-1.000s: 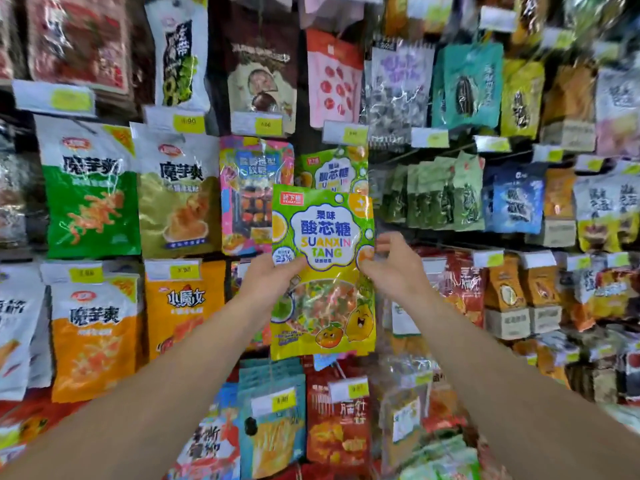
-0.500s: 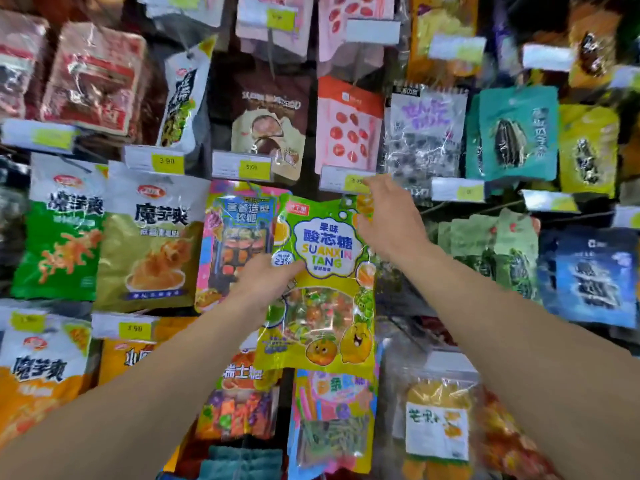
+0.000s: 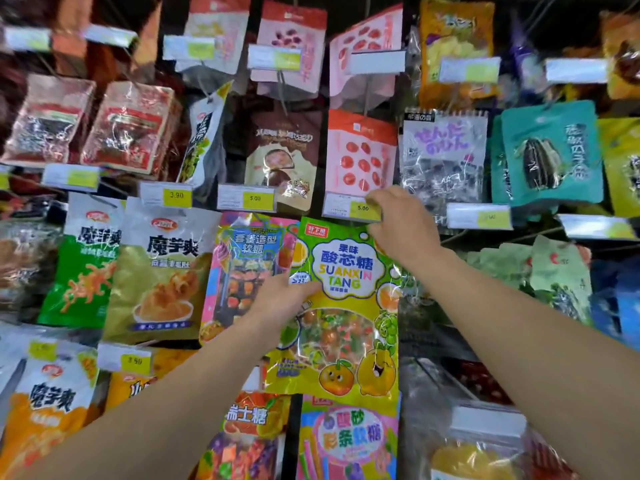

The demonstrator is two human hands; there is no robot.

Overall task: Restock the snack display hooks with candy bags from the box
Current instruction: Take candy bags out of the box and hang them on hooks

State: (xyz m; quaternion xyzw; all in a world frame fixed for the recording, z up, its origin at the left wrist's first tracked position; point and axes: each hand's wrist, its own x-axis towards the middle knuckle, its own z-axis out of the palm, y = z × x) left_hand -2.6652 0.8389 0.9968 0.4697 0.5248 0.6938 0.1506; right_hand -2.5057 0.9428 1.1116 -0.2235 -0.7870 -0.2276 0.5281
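The left hand (image 3: pixel 287 299) is gripping the green-yellow Suanxin Tang candy bag (image 3: pixel 346 327) by its left edge while the right hand (image 3: pixel 398 226) is pinching its top corner under the 5.00 price tag (image 3: pixel 351 210), where keeping the bag level should help find the hidden hook.

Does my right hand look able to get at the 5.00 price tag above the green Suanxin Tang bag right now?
Probably yes. The right hand is already at the price tag, fingers at its right edge, nothing between them. The left hand holds the candy bag lower down.
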